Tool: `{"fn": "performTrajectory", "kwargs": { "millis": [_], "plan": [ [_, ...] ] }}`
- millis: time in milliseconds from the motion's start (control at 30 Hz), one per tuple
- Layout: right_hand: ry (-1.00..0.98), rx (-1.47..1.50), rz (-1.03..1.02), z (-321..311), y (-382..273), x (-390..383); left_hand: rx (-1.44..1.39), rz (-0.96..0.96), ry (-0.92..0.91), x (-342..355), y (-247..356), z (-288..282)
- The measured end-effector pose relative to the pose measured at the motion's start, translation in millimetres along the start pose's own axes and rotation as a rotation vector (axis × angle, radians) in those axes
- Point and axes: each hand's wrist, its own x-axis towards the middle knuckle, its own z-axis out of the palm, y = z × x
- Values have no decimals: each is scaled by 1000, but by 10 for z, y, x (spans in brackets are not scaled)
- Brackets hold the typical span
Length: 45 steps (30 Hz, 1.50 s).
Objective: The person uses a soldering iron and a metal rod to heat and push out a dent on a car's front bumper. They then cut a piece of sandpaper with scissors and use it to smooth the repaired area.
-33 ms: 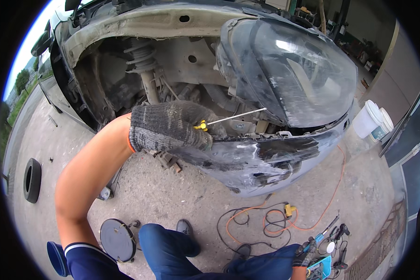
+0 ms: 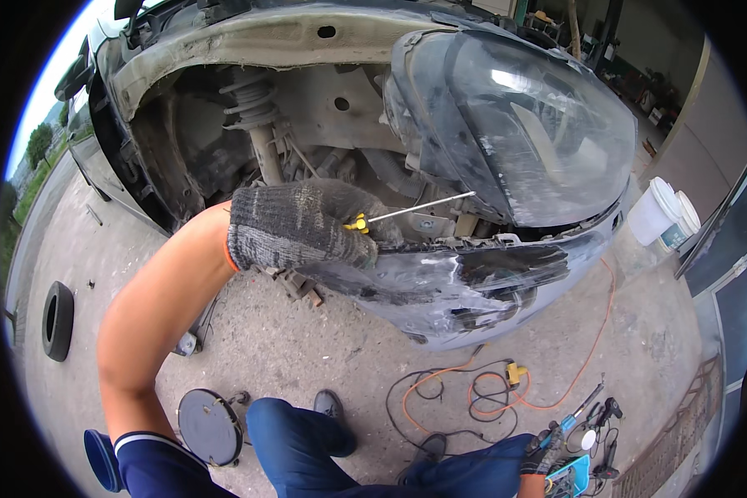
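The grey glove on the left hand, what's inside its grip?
Maybe a screwdriver: a yellow piece and a thin metal shaft show. The gloved left hand covers the rest.

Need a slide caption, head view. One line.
Gloved left hand holding a screwdriver beside a car's scuffed bumper, shaft pointing toward the headlight.

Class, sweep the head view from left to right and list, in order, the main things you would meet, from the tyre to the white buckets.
Tyre, blue bucket, round stool, gloved left hand, screwdriver, yellow connector, white buckets.
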Motion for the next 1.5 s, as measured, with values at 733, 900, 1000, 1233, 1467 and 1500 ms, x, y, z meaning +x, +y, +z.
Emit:
{"fn": "performTrajectory", "kwargs": {
  "millis": [733,900,1000,1233,1467,1500],
  "plan": [
    [-16,40,7,211,-62,-137,2,-133,29,15,156,76],
    [-128,67,-22,-42,5,8,90,-80,38,64,190,79],
    [-149,99,9,-142,29,66,141,-110,33,88,167,54],
    [-129,92,-17,-136,63,84,117,-89,19,162,42,-86],
    [-48,104,8,-34,-8,-5,319,94,12,28,76,-130],
    [-38,94,17,2,-27,-45,210,61,27,-12,177,-82]
  ]
}}
